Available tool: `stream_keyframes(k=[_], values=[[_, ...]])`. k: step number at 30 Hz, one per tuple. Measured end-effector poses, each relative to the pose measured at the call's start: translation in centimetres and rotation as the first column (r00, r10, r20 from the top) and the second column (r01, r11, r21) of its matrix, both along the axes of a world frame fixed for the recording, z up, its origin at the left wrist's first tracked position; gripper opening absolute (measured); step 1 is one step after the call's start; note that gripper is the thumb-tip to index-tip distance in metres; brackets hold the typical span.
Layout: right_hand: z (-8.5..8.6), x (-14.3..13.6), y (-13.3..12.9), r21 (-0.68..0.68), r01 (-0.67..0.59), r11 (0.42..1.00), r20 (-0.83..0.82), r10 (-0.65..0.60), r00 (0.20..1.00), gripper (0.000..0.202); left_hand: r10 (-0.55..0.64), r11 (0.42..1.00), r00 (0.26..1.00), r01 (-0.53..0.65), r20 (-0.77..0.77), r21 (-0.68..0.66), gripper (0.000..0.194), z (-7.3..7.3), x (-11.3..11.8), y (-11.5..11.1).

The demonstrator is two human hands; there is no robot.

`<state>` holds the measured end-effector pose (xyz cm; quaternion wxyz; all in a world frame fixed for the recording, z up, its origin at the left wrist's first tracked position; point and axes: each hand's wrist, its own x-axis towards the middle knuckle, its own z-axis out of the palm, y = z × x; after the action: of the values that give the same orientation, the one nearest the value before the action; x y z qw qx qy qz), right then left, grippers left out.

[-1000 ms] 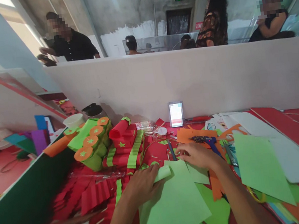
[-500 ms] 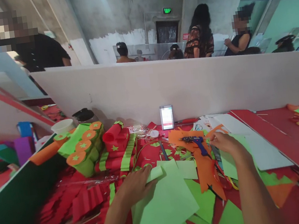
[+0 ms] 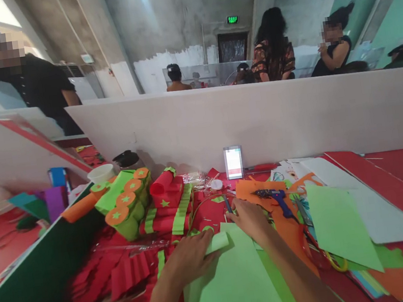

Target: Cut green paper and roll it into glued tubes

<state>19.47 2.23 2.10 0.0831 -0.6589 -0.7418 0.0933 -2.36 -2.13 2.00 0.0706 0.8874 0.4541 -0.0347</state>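
Observation:
A light green paper sheet lies in front of me over brighter green pieces. My left hand rests at its upper left, fingers and thumb around a small folded light green paper piece. Part of that piece is hidden under the fingers. My right hand reaches across the sheet's upper right, its fingertips closed at the near end of a dark pen-like stick. Just right of this hand, a blue glue gun lies on orange paper.
Red and green paper models stand at the back left, beside a green board. A phone leans on the white partition. Scissors and another light green sheet lie right. People stand beyond the partition.
My right hand has moved left from beside the glue gun to the dark stick. The left hand stays on the folded green paper. The view has shifted slightly.

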Motion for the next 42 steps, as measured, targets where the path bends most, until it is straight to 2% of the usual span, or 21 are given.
stream_keyframes(k=[4, 8, 12, 16, 18, 21, 23, 25, 29, 33, 35, 38, 42], values=[[-1.2, -0.6, -0.1, -0.004, 0.014, 1.0, 0.05, -0.014, 0.999, 0.019, -0.004, 1.0, 1.0, 0.003, -0.024, -0.027, 0.03, 0.7, 0.2, 0.0], [-1.3, -0.5, 0.0, -0.004, 0.015, 1.0, 0.055, -0.015, 0.998, 0.025, 0.001, 1.0, 0.999, -0.002, -0.032, -0.02, 0.029, 0.9, 0.3, -0.2], [-0.3, -0.2, -0.2, 0.011, -0.067, 0.998, 0.012, 0.067, 0.998, 0.021, 0.001, 1.0, 1.0, -0.002, -0.023, -0.028, 0.03, 0.5, 0.2, -0.2], [1.5, 0.6, -0.5, 0.032, -0.121, 0.992, -0.166, 0.124, 0.978, 0.019, 0.013, 1.0, 1.0, -0.013, -0.013, -0.025, 0.034, -0.1, 0.0, 0.0], [2.3, 1.1, -0.4, 0.042, -0.146, 0.988, -0.324, 0.151, 0.934, 0.019, 0.023, 1.0, 1.0, -0.024, -0.019, -0.017, 0.035, -0.3, 0.1, 0.1], [3.1, 1.9, 0.0, 0.053, -0.2, 0.978, -0.572, 0.194, 0.797, 0.018, 0.034, 0.999, 0.999, -0.035, -0.026, -0.009, 0.037, -0.4, 0.1, 0.3], [3.3, 2.4, 0.4, 0.075, -0.206, 0.976, -0.675, 0.202, 0.71, 0.018, 0.038, 0.999, 0.999, -0.039, -0.027, -0.004, 0.037, -0.4, 0.1, 0.4], [3.2, 2.8, 0.8, 0.101, -0.165, 0.981, -0.712, 0.187, 0.677, 0.023, 0.04, 0.999, 0.999, -0.04, -0.024, 0.001, 0.037, -0.6, 0.0, 0.4], [2.4, 3.1, 1.2, 0.124, -0.063, 0.99, -0.718, 0.134, 0.683, 0.037, 0.049, 0.999, 0.999, -0.049, -0.008, 0.01, 0.043, -1.2, -0.3, 0.5], [1.2, 2.5, 1.5, 0.115, -0.006, 0.993, -0.809, 0.097, 0.58, 0.036, 0.044, 0.999, 0.999, -0.044, -0.003, 0.009, 0.044, -1.6, -0.4, 0.6], [0.6, 2.1, 1.7, 0.101, 0.042, 0.994, -0.825, 0.06, 0.562, 0.036, 0.038, 0.999, 0.999, -0.038, -0.006, 0.005, 0.043, -1.6, -0.4, 0.7], [0.2, 1.5, 1.7, 0.107, 0.045, 0.993, -0.814, 0.061, 0.577, 0.036, 0.034, 0.999, 0.999, -0.034, -0.009, 0.012, 0.042, -1.4, -0.4, 0.7], [-0.1, 0.8, 1.3, 0.168, 0.016, 0.986, -0.817, 0.13, 0.562, 0.032, 0.035, 0.999, 0.999, -0.035, -0.017, 0.009, 0.041, -1.1, -0.4, 0.6]])
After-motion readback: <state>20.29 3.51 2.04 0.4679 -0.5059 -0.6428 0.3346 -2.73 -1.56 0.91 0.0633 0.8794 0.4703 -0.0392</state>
